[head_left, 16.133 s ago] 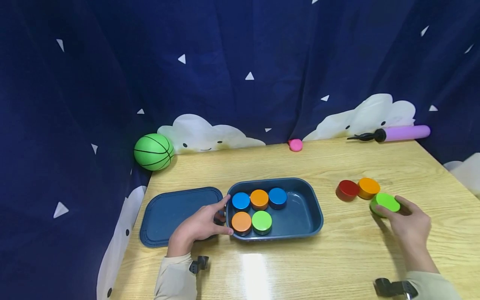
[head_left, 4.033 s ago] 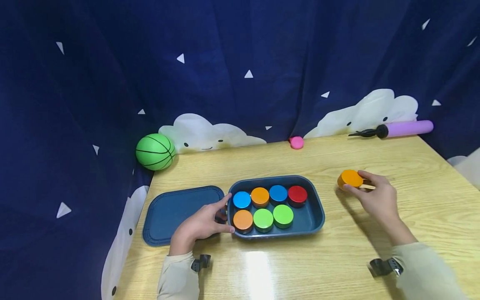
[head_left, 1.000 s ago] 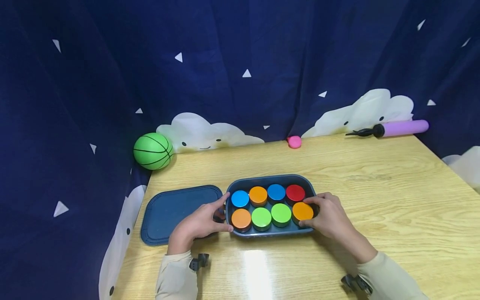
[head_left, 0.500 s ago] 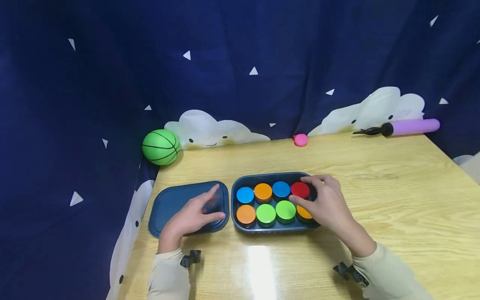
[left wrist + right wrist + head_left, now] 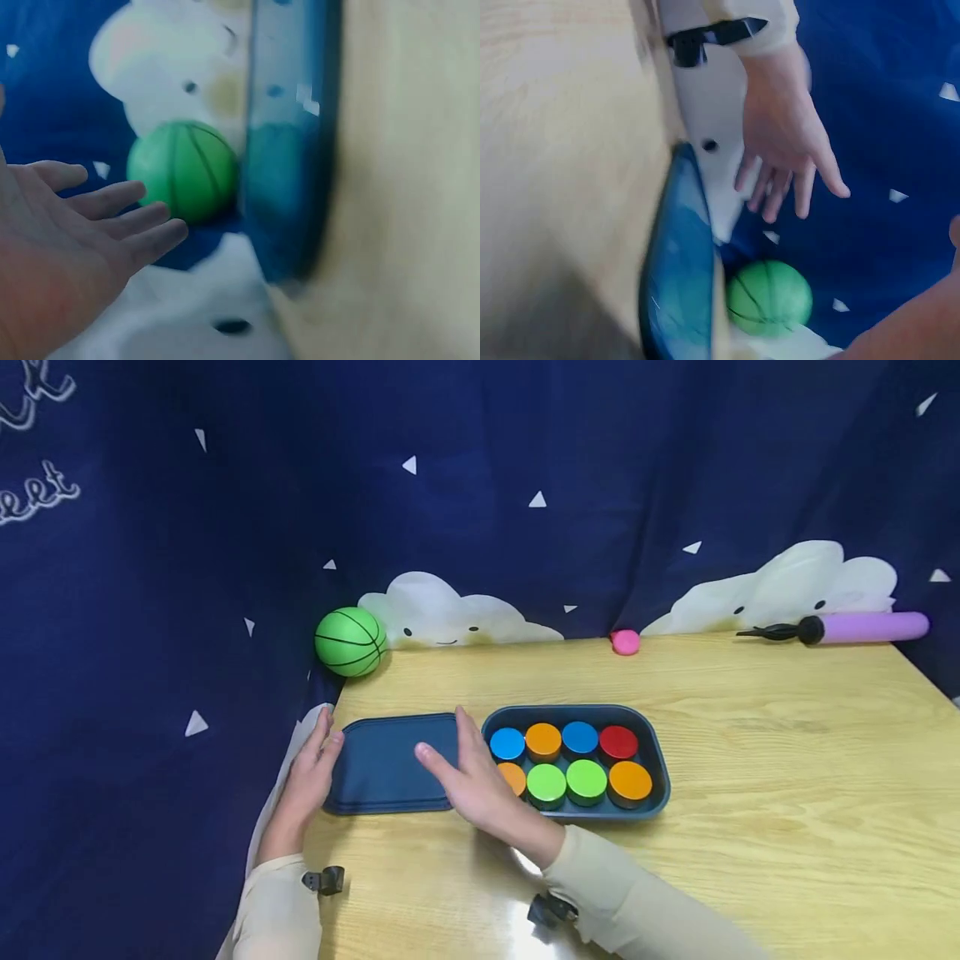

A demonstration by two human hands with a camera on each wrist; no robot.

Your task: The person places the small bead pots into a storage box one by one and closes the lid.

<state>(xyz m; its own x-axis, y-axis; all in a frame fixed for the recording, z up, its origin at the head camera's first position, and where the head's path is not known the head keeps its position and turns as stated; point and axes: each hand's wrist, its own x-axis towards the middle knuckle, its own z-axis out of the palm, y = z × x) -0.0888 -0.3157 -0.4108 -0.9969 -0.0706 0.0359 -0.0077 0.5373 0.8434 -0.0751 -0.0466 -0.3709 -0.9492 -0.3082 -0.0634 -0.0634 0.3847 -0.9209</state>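
Note:
In the head view a flat dark blue lid (image 5: 390, 764) lies on the table. My left hand (image 5: 300, 785) hovers at its left edge, fingers extended and nothing held; the left wrist view shows the palm and spread fingers. Over the lid's right end is my right hand (image 5: 480, 785), thumb apart from straight fingers, also holding nothing. It partly covers the left end of a dark blue box (image 5: 660, 760). Two rows of short round cylinders stand inside: blue, orange, blue and a red cylinder (image 5: 618, 742) behind; orange, two green and an orange cylinder (image 5: 630, 781) in front.
A green ball (image 5: 350, 642) sits at the table's back left corner. Against the curtain lie a small pink object (image 5: 626, 642) and a purple hand pump (image 5: 870, 627) with a black nozzle. Wooden tabletop (image 5: 787, 735) extends right of the box.
The right hand has let go of the last orange cylinder in the box and moved left to the lid. The left hand has left the box's end and moved to the lid's left side.

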